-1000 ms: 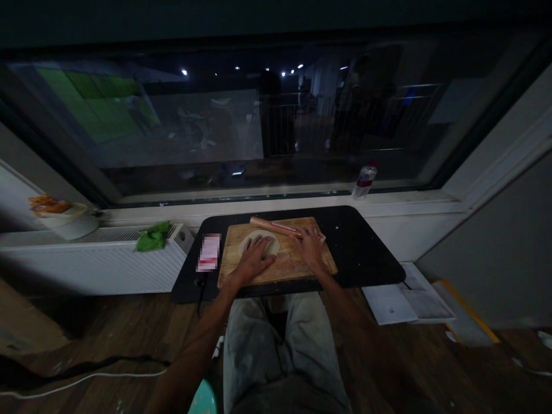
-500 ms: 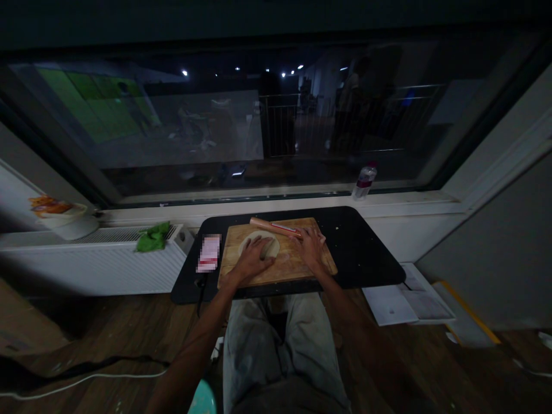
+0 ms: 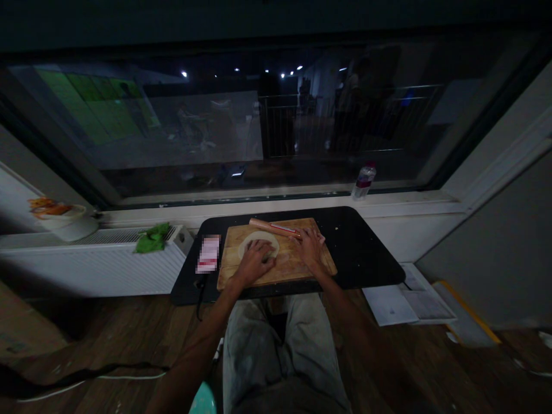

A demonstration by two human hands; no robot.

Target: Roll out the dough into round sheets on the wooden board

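A wooden cutting board (image 3: 288, 270) lies on a small black table (image 3: 366, 253) in front of me. On its left half sits a flat round of pale dough (image 3: 252, 240). My left hand (image 3: 255, 261) rests on the near part of the dough, its fingers bent and pressing down. My right hand (image 3: 309, 246) lies flat on the board to the right, fingers stretched toward a wooden rolling pin (image 3: 276, 227) that lies across the board's far edge; its fingertips are at the pin's right end.
A pink packet (image 3: 209, 253) lies on the table left of the board. A water bottle (image 3: 364, 181) stands on the window sill behind. A green cloth (image 3: 150, 238) and a bowl (image 3: 64, 221) sit on the radiator at left. Papers (image 3: 405, 302) lie on the floor at right.
My left hand has drawn back a little toward me on the dough and its fingers have curled. My right hand has stayed by the rolling pin.
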